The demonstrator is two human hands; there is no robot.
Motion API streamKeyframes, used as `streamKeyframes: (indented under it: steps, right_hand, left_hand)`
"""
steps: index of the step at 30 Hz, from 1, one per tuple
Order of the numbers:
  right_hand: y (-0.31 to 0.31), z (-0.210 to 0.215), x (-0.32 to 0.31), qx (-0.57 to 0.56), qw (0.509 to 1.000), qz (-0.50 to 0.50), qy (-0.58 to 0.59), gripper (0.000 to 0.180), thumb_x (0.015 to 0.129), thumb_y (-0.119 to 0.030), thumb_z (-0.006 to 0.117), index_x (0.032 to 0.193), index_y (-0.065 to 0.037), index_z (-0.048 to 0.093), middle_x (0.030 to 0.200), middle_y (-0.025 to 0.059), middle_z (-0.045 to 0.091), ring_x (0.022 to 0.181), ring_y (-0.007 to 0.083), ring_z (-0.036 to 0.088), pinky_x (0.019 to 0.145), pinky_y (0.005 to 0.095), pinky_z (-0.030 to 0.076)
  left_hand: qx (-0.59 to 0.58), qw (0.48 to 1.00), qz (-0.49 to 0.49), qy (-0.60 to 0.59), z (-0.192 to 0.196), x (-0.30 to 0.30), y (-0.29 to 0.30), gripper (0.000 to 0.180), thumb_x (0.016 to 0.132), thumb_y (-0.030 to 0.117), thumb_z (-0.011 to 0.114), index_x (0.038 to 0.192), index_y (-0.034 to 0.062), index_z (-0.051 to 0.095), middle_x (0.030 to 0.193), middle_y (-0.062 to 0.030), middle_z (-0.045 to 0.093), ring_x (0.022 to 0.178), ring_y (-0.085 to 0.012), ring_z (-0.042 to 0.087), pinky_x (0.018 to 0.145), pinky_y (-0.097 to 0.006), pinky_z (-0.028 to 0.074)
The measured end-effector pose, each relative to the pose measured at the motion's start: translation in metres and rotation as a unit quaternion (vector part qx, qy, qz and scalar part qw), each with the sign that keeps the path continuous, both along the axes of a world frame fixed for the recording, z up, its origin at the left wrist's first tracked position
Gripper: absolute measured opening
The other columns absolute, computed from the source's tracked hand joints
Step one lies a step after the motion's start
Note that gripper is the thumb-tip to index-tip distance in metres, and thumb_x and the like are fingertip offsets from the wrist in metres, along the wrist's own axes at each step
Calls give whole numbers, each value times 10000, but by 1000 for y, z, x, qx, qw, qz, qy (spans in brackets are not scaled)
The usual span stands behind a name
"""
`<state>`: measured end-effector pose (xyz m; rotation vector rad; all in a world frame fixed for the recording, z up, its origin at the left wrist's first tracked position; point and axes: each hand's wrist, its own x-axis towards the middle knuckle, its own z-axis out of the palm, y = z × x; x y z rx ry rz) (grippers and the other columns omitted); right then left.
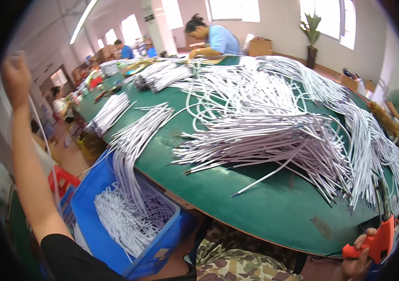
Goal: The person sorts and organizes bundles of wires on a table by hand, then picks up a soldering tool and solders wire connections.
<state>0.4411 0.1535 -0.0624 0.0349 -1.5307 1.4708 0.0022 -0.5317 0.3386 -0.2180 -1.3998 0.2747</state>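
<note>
My left hand (16,79) is raised high at the far left, its fingers closed round the top of a long white cable (44,133) that hangs down beside my forearm. At the lower right, my right hand (359,255) grips an orange gun-shaped tool (381,241) at the table's edge. I cannot make out its exact kind. A large heap of white cables with dark ends (265,140) lies on the green table (185,182) in front of me. Nearer the left edge is a smaller bundle of white cables (136,129), part of it drooping over the side.
A blue crate (85,206) of white cables stands below the table's left edge, near a red stool (64,180). Long cables (370,145) drape along the table's right side. Across the table a person in a blue shirt (225,41) bends over work; others are farther off.
</note>
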Motion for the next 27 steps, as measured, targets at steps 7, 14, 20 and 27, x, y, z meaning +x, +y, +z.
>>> streamKeyframes:
  steps: [7, 14, 20, 27]
  right_hand:
    - [-25, 30, -20, 85, 987, -132, -22, 501, 908, -266, 613, 1234, 71, 435, 1129, 163, 546, 689, 117, 516, 617, 261, 423]
    - [-39, 36, -30, 72, 974, -212, -31, 539, 892, -312, 655, 1168, 111, 466, 1020, 207, 607, 665, 152, 581, 560, 285, 494]
    - [-37, 38, -28, 64, 978, -196, -19, 513, 890, -299, 662, 1123, 131, 506, 991, 198, 617, 653, 143, 582, 548, 278, 493]
    - [-35, 26, -17, -18, 993, -118, -2, 476, 895, -260, 664, 1145, 116, 516, 998, 195, 627, 669, 135, 581, 563, 279, 497]
  left_hand:
    - [-27, 981, -115, -153, -259, -262, 71, 205, 981, 142, 549, 1147, 24, 530, 1140, -202, 608, 1017, -400, 586, 883, -473, 468]
    - [58, 794, -341, -500, -461, -317, 241, 283, 803, 107, 710, 1046, 23, 592, 1036, -216, 628, 994, -383, 596, 854, -459, 472]
    - [76, 762, -403, -501, -390, -264, 324, 213, 805, 93, 707, 991, 10, 645, 976, -170, 648, 946, -318, 618, 859, -387, 483]
    - [-147, 480, -566, -654, -273, -5, 522, 431, 848, 117, 723, 1265, 117, 614, 1039, -121, 654, 935, -243, 637, 856, -358, 506]
